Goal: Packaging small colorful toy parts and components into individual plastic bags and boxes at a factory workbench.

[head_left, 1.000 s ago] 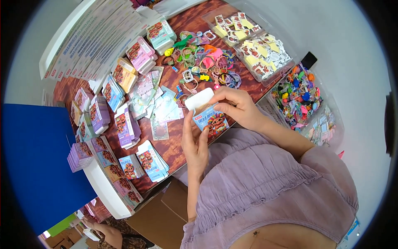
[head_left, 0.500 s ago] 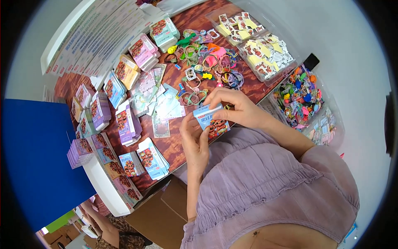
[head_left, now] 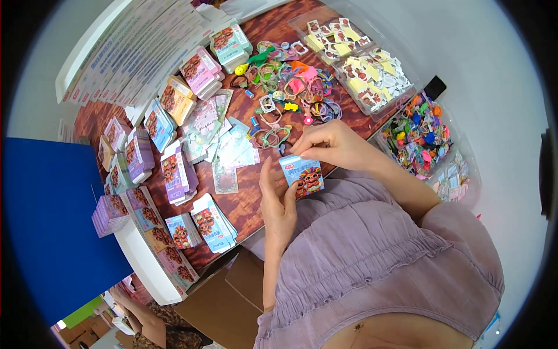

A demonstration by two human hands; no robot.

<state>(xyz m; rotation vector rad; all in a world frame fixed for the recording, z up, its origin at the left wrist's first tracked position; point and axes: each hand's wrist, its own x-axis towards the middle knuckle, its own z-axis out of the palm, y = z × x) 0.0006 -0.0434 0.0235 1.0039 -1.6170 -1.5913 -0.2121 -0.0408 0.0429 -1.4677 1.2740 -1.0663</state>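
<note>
While your left hand [head_left: 278, 200] grips the small blue box [head_left: 303, 176], your right hand [head_left: 331, 145] pinches its top. Hair ties [head_left: 293, 87] lie just beyond.

Small blue cartoon-printed box [head_left: 303, 176] at frame centre, left hand [head_left: 278, 200] cupping it, right hand [head_left: 326, 145] pinching its top, hair ties [head_left: 290, 87] above on wooden table [head_left: 244, 192]

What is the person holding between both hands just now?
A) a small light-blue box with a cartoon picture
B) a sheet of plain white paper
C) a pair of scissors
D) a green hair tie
A: the left hand props the small light-blue box from below while the right hand pinches its top edge, above the wooden table.
</note>
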